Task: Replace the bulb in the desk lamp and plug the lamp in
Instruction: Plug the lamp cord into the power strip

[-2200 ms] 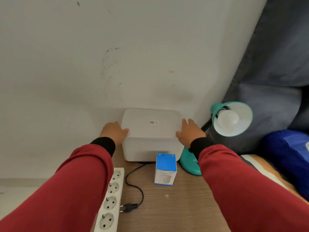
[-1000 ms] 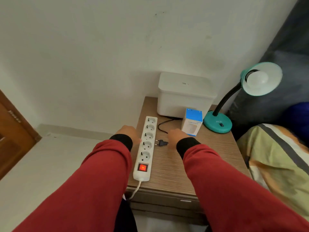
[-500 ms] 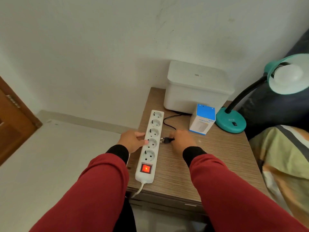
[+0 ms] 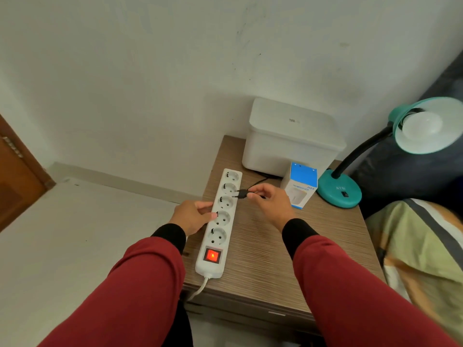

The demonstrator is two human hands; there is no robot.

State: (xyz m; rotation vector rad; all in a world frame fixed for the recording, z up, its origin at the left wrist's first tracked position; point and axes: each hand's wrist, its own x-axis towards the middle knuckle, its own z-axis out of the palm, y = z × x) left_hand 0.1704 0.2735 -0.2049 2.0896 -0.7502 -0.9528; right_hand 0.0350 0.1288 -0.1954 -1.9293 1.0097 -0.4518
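Note:
A teal desk lamp (image 4: pixel 339 192) stands at the nightstand's right rear, its black neck curving up to a shade holding a white bulb (image 4: pixel 422 126). A white power strip (image 4: pixel 220 221) lies along the left side of the top, its red switch lit. My right hand (image 4: pixel 270 202) pinches the lamp's black plug (image 4: pixel 241 194) just above the strip, pins pointing left near the second and third sockets. The cord runs back toward the white box. My left hand (image 4: pixel 194 216) grips the strip's left edge, thumb on top by the fourth socket.
A white lidded box (image 4: pixel 290 144) sits against the wall at the back. A blue and white humidifier carton (image 4: pixel 299 186) stands between it and the lamp base. The wooden nightstand (image 4: pixel 275 259) borders a bed with a striped pillow on the right. A wooden door is at far left.
Both hands left the white box and came to the strip. My right hand picked the plug up off the tabletop and raised it over the sockets; my left hand took hold of the strip.

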